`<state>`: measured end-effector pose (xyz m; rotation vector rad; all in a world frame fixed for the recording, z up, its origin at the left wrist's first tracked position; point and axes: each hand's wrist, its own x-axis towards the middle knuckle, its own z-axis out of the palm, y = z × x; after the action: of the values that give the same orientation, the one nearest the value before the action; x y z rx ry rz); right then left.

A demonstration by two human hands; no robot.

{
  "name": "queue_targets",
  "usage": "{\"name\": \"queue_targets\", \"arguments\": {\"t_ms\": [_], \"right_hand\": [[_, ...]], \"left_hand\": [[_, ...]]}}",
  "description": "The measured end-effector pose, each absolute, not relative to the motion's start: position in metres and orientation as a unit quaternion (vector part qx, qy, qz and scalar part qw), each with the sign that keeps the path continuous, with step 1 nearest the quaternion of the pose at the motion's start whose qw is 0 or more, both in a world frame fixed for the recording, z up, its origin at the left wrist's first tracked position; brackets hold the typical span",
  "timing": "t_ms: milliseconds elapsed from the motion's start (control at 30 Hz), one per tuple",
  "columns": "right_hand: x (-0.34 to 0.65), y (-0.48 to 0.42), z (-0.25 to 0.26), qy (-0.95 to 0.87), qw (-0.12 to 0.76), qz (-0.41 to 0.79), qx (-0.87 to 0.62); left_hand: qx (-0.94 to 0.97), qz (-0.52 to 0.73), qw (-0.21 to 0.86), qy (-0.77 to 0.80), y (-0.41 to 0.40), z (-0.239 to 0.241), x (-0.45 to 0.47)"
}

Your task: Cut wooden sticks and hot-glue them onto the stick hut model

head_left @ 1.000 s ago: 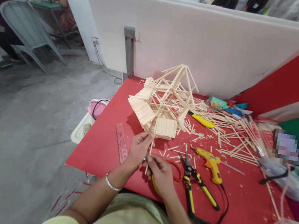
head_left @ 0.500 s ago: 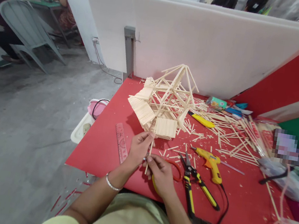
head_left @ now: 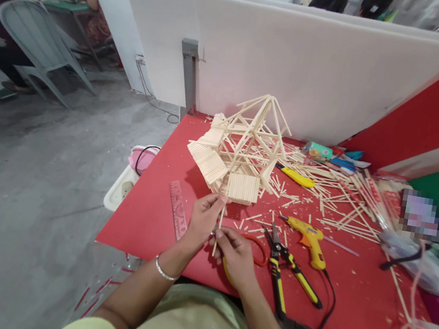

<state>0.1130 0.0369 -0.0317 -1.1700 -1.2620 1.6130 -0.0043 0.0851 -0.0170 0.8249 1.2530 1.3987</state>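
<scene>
Unmoved, left hand and right hand pinch the stick

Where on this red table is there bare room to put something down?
Bare red table lies left of the ruler and stick house, and along the near edge right of the black cord. Crowded: loose sticks from the house to the plastic bag; the left hand and right hand pinch a thin stick beside the cutters.
</scene>
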Motion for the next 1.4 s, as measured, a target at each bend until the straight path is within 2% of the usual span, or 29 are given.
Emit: {"name": "queue_targets", "arguments": {"t_ms": [333,500,567,667,733,833,900,967,1100,1200,1400], "right_hand": [[0.113,0.037,-0.031,-0.495,0.387,0.626,-0.462],[0.113,0.035,-0.030,-0.506,0.374,0.626,-0.461],[0.124,0.028,-0.032,-0.553,0.372,0.575,-0.474],[0.161,0.011,-0.038,-0.654,0.362,0.395,-0.535],[0.194,-0.006,-0.041,-0.694,0.304,0.261,-0.598],[0.240,-0.027,-0.043,-0.698,0.149,0.103,-0.692],[0.258,-0.032,-0.041,-0.692,0.054,0.047,-0.719],[0.267,-0.031,-0.038,-0.687,-0.005,0.026,-0.726],[0.278,-0.018,-0.038,-0.678,-0.032,0.043,-0.733],[0.297,-0.015,-0.042,-0.655,0.029,0.115,-0.746],[0.320,-0.034,-0.026,-0.513,0.269,0.515,-0.632]], "left_hand": [[0.346,0.586,0.519,0.518,0.084,-0.017,-0.004],[0.343,0.593,0.512,0.518,0.080,-0.002,-0.004],[0.348,0.598,0.503,0.518,0.073,0.005,-0.005],[0.380,0.600,0.475,0.520,0.058,0.009,-0.009],[0.424,0.585,0.457,0.519,0.049,0.006,-0.010],[0.497,0.531,0.476,0.494,0.041,-0.003,-0.003],[0.520,0.496,0.517,0.466,0.039,-0.010,0.007],[0.517,0.472,0.563,0.439,0.041,-0.013,0.018],[0.497,0.475,0.586,0.429,0.045,-0.015,0.031],[0.502,0.472,0.578,0.438,0.047,-0.017,0.031],[0.506,0.468,0.569,0.448,0.049,-0.025,0.029]]}}
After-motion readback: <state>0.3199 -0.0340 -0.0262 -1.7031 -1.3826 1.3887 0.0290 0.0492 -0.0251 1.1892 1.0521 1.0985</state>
